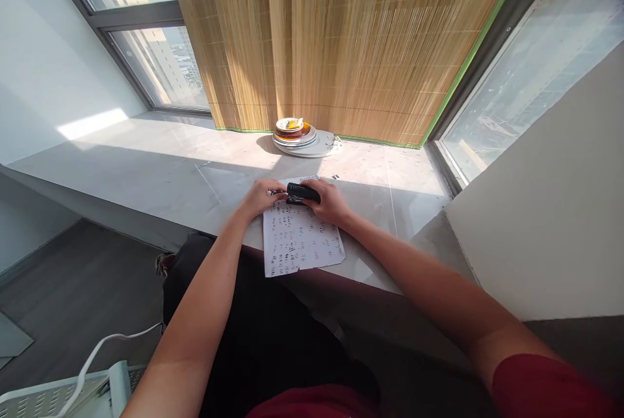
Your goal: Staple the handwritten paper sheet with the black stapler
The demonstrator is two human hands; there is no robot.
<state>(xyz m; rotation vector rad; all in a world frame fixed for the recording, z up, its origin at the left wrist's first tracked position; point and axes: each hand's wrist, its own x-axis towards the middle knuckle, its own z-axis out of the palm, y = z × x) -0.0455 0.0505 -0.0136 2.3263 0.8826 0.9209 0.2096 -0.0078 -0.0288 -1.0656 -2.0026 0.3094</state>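
Observation:
A black stapler (303, 193) lies across the top part of a white sheet of paper (305, 239) covered in handwriting. My right hand (327, 201) is wrapped round the stapler's right end. At the sheet's upper left edge, my left hand (263, 198) is closed in a pinch, its fingertips close to the stapler's left end. What those fingertips pinch is too small to make out. The sheet's lower edge reaches the front edge of the sill.
A stack of plates (295, 137) stands on the pale windowsill (160, 174) beyond the paper, before a bamboo blind (341, 47). A wall (550, 210) rises at the right. A white cable (92, 353) hangs over a basket-like object at lower left.

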